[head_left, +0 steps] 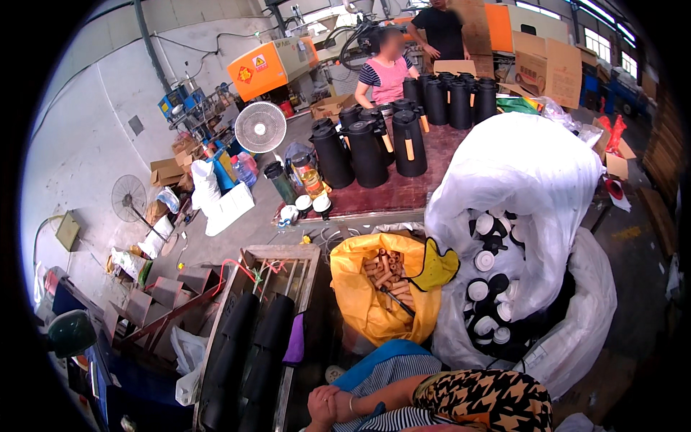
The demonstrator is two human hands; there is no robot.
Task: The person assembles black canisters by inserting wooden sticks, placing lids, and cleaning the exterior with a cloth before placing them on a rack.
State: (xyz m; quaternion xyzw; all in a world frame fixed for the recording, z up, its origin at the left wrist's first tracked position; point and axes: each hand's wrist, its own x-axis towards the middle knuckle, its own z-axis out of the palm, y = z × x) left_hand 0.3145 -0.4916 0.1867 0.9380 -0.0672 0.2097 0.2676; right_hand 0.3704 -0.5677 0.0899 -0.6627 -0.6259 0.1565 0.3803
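Observation:
Low in the head view, my left hand (321,405) and my right hand (341,406) rest together in front of my body, fingers closed, with no object showing in them. My right forearm comes in from the right in a patterned sleeve, a bracelet at the wrist. Just beyond the hands stands a yellow sack (345,306) of brown tubular handles (385,272); a dark screwdriver-like tool (398,301) lies on them and a yellow-green glove (434,265) hangs over its rim. Left of my hands, a metal-framed rack (291,252) holds black cylindrical bodies (270,345) and a purple cloth (295,338).
A large white plastic bag (515,162) at right holds black-and-white lids (484,261). Black jugs (366,155) with wood-coloured handles stand on the red table (432,173) ahead. Two people are beyond it. Fans, cartons and orange machines stand farther back.

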